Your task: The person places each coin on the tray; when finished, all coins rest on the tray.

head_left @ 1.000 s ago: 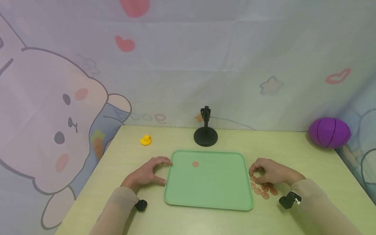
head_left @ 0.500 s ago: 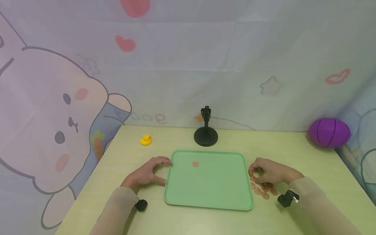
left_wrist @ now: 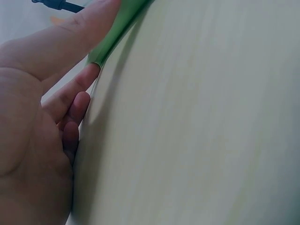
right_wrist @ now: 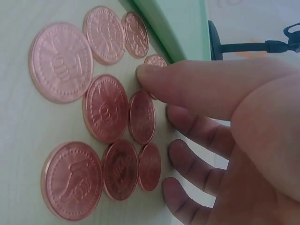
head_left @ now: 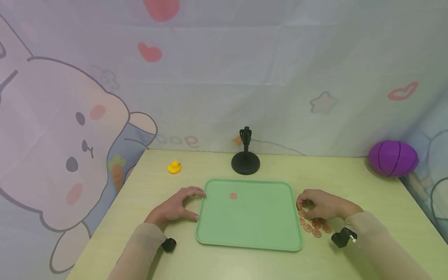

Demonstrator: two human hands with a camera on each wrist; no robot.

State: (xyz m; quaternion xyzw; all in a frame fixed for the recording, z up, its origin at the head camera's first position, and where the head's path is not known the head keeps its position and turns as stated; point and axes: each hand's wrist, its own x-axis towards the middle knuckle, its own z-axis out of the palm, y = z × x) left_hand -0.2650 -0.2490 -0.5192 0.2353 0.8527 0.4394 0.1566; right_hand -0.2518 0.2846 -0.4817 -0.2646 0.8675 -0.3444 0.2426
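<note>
A light green tray (head_left: 249,217) lies on the table with one copper-coloured coin (head_left: 233,196) near its upper left. My left hand (head_left: 174,204) rests at the tray's left side, thumb and index finger spread apart with their tips at the rim. Beyond the opposite side, my right hand (head_left: 323,204) bends over a group of several coins (head_left: 317,233). In the right wrist view its thumb (right_wrist: 187,84) overlaps one coin (right_wrist: 153,60) beside the tray; the index fingertip is hidden there, so I cannot tell whether that coin is pinched. The other fingers curl loosely behind the group.
A black stand (head_left: 245,162) with a round base is behind the tray. At the back left sits a yellow toy duck (head_left: 174,167), and a purple ball (head_left: 393,158) lies at the back right corner. A printed cloth (head_left: 224,77) hangs behind the table.
The right wrist has shifted slightly left, while its fingers stay over the coins. The left hand, tray and coins look unmoved.
</note>
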